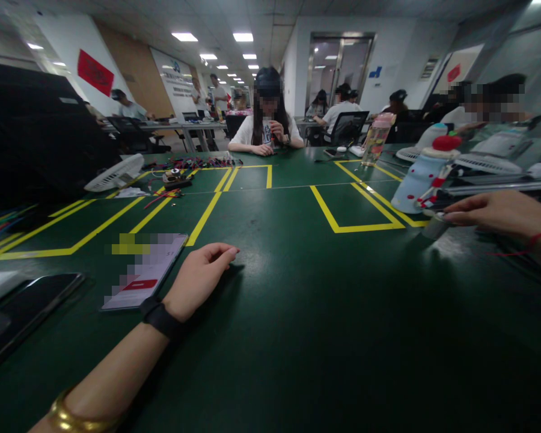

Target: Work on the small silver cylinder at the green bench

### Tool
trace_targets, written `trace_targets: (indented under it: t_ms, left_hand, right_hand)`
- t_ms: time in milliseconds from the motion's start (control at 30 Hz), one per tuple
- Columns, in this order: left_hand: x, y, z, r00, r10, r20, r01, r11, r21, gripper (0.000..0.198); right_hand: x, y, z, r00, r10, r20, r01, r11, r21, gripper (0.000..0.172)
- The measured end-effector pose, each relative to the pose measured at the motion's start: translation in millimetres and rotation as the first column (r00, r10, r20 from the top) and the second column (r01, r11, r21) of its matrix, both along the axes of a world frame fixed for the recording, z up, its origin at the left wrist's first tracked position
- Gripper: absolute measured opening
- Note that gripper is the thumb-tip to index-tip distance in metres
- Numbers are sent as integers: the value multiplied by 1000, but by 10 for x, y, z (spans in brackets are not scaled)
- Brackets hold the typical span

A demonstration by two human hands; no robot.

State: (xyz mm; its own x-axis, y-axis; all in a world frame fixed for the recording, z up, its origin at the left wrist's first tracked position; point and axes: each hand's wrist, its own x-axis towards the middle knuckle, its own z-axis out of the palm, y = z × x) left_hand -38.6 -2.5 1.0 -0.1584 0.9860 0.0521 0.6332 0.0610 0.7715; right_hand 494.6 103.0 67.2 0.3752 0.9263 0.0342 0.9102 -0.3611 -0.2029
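My left hand [201,278] rests over the green table [297,325], fingers bent and pressed together at the tips, with nothing visible in them. Beside its wrist lies a phone with a lit screen [151,270]. At the right, my right hand [491,216] pinches the top of a small grey cylinder [435,227] between thumb and fingers. The cylinder is slightly blurred and tilted, close to the tabletop. Just behind it stands a light blue bottle [412,180] with a red top.
Yellow tape [365,228] marks the table. Wires and small parts [198,162] lie at the back left, near a white fan [115,173]. A dark phone [31,313] is at the left edge. Across the table sits a person [265,129]; a pink-lidded bottle [377,141] stands at the back right.
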Motion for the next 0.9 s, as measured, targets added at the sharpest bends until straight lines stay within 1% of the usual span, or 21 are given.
trace_targets:
  t_ms: [67,100,167,233,300,367,400,433,500,533,567,600,633,667,700,733,800,833,867,900]
  left_hand:
    - [1,1,-2,1000,-2,-4,2,1000,-3,39]
    - [3,2,-1,1000,-4,-7,4,1000,-4,40]
    - [10,2,3,1000,-5,-14,5,1000,-8,40]
    - [24,-2,14,1000,-11,-24,11,1000,-11,41]
    - [44,-15,30,999,-23,-37,23,1000,-13,41]
    - [71,-36,48,998,-41,-53,40,999,-16,42]
    - [86,-49,57,997,-50,-62,49,999,-18,42]
    - [101,-61,64,996,-59,-69,58,998,-20,41]
    - [126,-82,74,993,-80,-82,79,997,-25,41]
    - [135,-88,74,992,-91,-87,89,996,-25,40]
    - [143,-92,73,991,-100,-91,99,995,-24,39]
    - [148,-93,69,989,-110,-95,108,994,-21,38]
    - [155,-93,65,988,-120,-98,118,993,-19,38]
    - [164,-95,62,986,-130,-100,129,991,-16,37]
    - [179,-99,61,985,-143,-100,142,990,-13,37]
    - [204,-107,65,983,-154,-98,154,988,-9,37]
    - [292,-145,87,980,-181,-87,183,983,10,36]
    - [355,-173,105,975,-213,-71,215,976,30,35]
    - [430,-207,126,964,-262,-50,265,963,56,34]
    - [510,-242,148,945,-327,-25,328,941,87,32]
  right_hand:
    - [-36,-25,-20,999,28,17,-28,999,24,47]
    - [-65,-35,-33,999,38,36,-40,998,46,49]
    - [-162,-58,-57,995,69,74,-77,991,108,45]
    - [-329,-99,-73,986,139,89,-154,969,191,40]
    - [-584,-179,-89,962,262,77,-273,923,271,41]
    - [-926,-313,-124,908,414,57,-409,853,325,43]
    - [-1121,-400,-155,858,512,42,-492,796,352,42]
    - [-1323,-498,-197,785,619,28,-579,717,388,41]
    - [-1718,-710,-308,596,803,18,-715,520,467,34]
    - [-1895,-814,-373,493,870,15,-755,419,505,31]
    - [-2051,-910,-440,399,917,7,-775,333,536,29]
    - [-2181,-993,-504,328,945,-8,-781,276,561,27]
    - [-2284,-1060,-564,283,959,-31,-778,248,578,27]
    - [-2360,-1111,-616,244,968,-61,-770,232,595,27]
    - [-2412,-1146,-659,225,969,-99,-759,238,606,28]
    - [-2444,-1167,-695,229,962,-150,-748,272,605,30]
    - [-2468,-1179,-746,263,919,-294,-717,390,577,37]
    - [-2469,-1177,-764,274,887,-373,-700,450,555,42]
    - [-2469,-1171,-778,275,854,-441,-683,497,536,46]
    - [-2468,-1165,-790,268,830,-490,-669,526,525,49]
